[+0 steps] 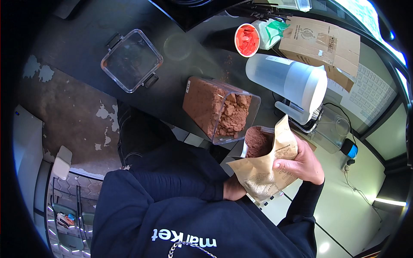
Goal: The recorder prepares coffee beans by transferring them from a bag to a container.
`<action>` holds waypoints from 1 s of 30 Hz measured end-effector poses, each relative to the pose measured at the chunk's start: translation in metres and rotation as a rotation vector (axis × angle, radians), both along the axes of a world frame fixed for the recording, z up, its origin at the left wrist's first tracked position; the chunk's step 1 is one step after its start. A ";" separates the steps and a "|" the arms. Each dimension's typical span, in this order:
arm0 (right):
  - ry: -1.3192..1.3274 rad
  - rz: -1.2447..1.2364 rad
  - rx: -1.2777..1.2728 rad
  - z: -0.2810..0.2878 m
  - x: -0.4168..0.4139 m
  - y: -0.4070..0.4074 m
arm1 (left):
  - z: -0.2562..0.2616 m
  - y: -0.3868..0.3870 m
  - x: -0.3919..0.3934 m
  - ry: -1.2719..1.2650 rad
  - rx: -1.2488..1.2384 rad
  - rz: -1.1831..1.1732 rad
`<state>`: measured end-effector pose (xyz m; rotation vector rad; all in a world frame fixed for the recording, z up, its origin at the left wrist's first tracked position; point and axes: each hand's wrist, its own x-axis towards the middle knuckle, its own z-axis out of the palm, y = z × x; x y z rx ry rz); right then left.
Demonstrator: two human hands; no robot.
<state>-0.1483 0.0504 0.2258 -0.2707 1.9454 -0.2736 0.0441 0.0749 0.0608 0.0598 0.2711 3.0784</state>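
Note:
My right hand (303, 161) grips the side of an opened kraft paper bag (267, 174), thumb across its printed front. Brown powder, which looks like cocoa (258, 142), shows inside the bag's silvery-lined mouth. My left hand (234, 189) is at the lower side of the bag and holds it there; its fingers are hidden behind the paper. Just beside the bag's mouth stands a clear plastic canister (201, 106) without its lid, filled with clumpy brown powder (233, 116). A clear lid with dark clips (132, 61) lies apart on the dark counter (96, 38).
Beyond the canister stand a translucent lidded pitcher (274, 74) and a black cup of red plastic pieces (247, 40). A cardboard box (319, 48) sits behind them, near a clear appliance jug (332, 129). Powder specks (227, 69) dot the counter.

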 end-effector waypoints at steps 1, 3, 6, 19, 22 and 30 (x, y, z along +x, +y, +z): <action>-0.003 0.002 -0.002 0.000 -0.004 0.000 | -0.004 -0.001 0.001 0.001 -0.105 0.012; -0.039 -0.039 0.046 0.006 -0.011 0.001 | -0.013 -0.004 0.004 0.010 -0.204 0.018; -0.073 0.026 0.028 0.003 -0.028 0.004 | -0.033 -0.005 0.009 0.061 -0.565 0.122; 0.009 0.137 0.058 -0.012 -0.032 -0.027 | -0.002 -0.010 -0.009 -0.158 -0.422 0.050; 0.040 0.438 0.062 -0.015 -0.033 -0.034 | 0.000 0.000 -0.007 -0.262 -0.424 0.129; 0.001 0.313 0.071 -0.015 -0.036 -0.037 | 0.000 -0.014 -0.011 -0.213 -0.450 0.058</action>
